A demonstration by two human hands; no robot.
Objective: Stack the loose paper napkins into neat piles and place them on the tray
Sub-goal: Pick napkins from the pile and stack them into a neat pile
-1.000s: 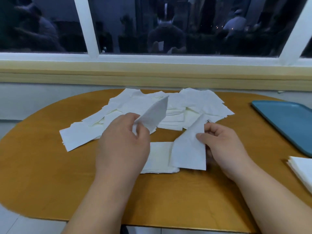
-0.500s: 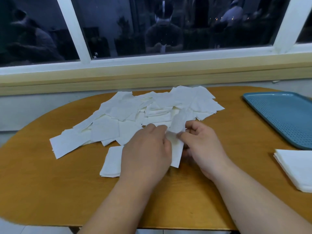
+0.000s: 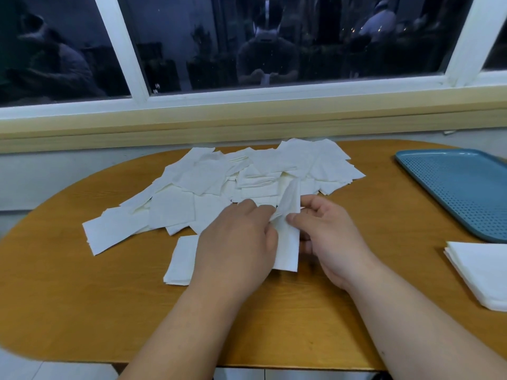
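Both hands pinch one white folded paper napkin (image 3: pixel 288 248): left hand (image 3: pixel 236 242) at its left edge, right hand (image 3: pixel 332 239) at its right. Its long axis runs away from the person. The small white napkin pile (image 3: pixel 182 259) lies just left, partly under the left hand. The blue perforated plastic tray (image 3: pixel 452 187) sits well to the right, nearer the right hand, with bare wooden table (image 3: pixel 384 242) between.

Loose napkins (image 3: pixel 219 185) lie mid-table (image 3: pixel 82 311); tray (image 3: pixel 461 187) right, stacked pile (image 3: pixel 482 272) before it.
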